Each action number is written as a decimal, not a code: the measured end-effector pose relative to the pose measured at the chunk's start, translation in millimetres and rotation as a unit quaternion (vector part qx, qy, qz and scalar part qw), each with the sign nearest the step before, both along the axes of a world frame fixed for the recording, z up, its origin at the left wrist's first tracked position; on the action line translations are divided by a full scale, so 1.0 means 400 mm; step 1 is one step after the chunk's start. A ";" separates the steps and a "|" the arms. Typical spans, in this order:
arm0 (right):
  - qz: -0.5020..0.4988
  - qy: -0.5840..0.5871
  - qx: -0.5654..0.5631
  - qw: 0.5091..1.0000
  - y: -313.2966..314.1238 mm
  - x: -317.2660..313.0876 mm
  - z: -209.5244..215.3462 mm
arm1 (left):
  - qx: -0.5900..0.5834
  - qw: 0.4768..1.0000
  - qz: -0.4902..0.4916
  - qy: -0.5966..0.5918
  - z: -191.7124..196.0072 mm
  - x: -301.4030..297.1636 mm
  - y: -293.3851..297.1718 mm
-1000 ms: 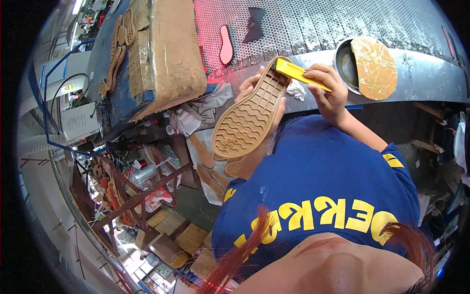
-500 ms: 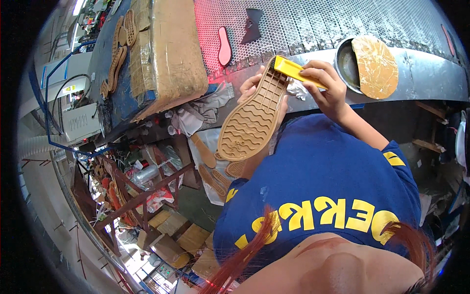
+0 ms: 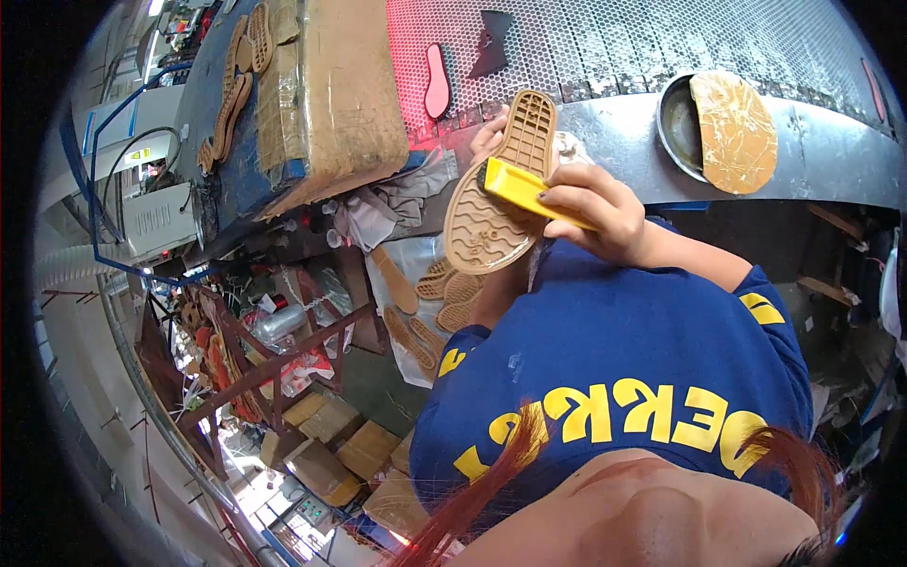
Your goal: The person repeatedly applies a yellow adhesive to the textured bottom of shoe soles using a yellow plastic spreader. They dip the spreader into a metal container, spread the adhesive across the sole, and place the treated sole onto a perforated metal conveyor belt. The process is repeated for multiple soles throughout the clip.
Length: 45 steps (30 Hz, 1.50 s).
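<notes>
A tan shoe sole [image 3: 491, 236] is held up in front of me, its grid-and-wave patterned face showing. From behind, my left hand [image 3: 487, 135] grips it; a few fingers show at its left edge and the rest is hidden. My right hand [image 3: 605, 210] is closed on a yellow-handled brush [image 3: 520, 185] with short dark bristles. The brush lies across the middle of the sole, its bristle end near the left edge. White crumpled material [image 3: 569, 148] shows beside the sole's grid part.
A mesh conveyor [image 3: 586, 47] with a metal edge runs ahead, bearing a pink insole [image 3: 436, 83] and a dark cut piece [image 3: 491, 42]. At right stands a round metal pan [image 3: 676, 142] with a tan lid [image 3: 735, 132]. A cardboard box [image 3: 350, 85] and more soles [image 3: 402, 279] are at left.
The brush has moved down the sole from its grid end to its middle. The sole has shifted slightly up and right and turned more upright.
</notes>
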State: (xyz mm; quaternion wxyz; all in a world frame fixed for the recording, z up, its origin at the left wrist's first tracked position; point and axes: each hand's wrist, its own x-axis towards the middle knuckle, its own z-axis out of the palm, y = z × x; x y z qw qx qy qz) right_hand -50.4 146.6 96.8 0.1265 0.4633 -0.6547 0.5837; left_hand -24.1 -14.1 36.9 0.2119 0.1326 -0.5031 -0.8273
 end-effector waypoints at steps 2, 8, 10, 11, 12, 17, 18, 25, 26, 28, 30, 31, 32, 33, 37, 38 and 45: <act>-0.001 0.030 -0.021 0.999 -0.008 0.000 0.018 | 0.128 0.985 -0.114 0.035 0.039 0.000 -0.027; 0.019 0.069 -0.025 0.997 -0.021 0.003 0.036 | -0.519 0.854 0.033 0.009 0.027 -0.004 0.017; 0.027 0.072 -0.033 0.997 -0.024 0.000 0.041 | -0.513 0.857 0.043 0.027 0.045 -0.006 0.024; 0.026 0.075 -0.029 0.996 -0.023 -0.001 0.043 | -0.465 0.884 0.034 0.034 0.048 -0.006 0.031; 0.029 0.078 -0.026 0.996 -0.022 0.001 0.047 | -0.418 0.907 0.028 0.039 0.050 0.000 0.035; 0.025 0.087 -0.016 0.996 -0.018 -0.005 0.061 | -0.297 0.952 -0.036 0.056 -0.009 0.011 0.011; 0.025 0.086 -0.017 0.996 -0.017 -0.007 0.065 | -0.293 0.951 -0.031 0.090 0.007 0.004 0.020; 0.038 0.100 -0.003 0.994 -0.011 -0.017 0.060 | -0.248 0.961 -0.088 0.083 0.016 0.011 0.016; 0.046 0.103 0.004 0.994 -0.007 -0.019 0.057 | -0.241 0.962 -0.100 0.081 0.017 0.014 0.017; 0.051 0.115 0.009 0.992 -0.002 -0.027 0.053 | -0.224 0.963 -0.130 0.077 0.020 0.017 0.016; 0.068 0.126 0.017 0.990 0.004 -0.038 0.052 | -0.205 0.962 -0.169 0.068 0.030 0.023 0.013; 0.083 0.131 0.024 0.988 0.008 -0.046 0.055 | -0.196 0.960 -0.189 0.063 0.034 0.027 0.010; 0.098 0.137 0.030 0.985 0.013 -0.052 0.059 | -0.186 0.958 -0.210 0.057 0.039 0.031 0.009; 0.097 0.136 0.029 0.986 0.016 -0.060 0.063 | -0.178 0.956 -0.228 0.053 0.046 0.033 0.004; 0.066 0.117 0.018 0.991 0.037 -0.087 0.071 | -0.156 0.946 -0.281 0.028 0.050 0.036 -0.006; 0.059 0.091 -0.008 0.994 0.039 -0.089 0.063 | -0.151 0.946 -0.286 0.019 0.044 0.035 -0.011; -0.059 -0.207 -0.136 0.967 -0.020 -0.146 -0.025 | 0.161 0.955 -0.243 0.058 0.074 0.022 -0.065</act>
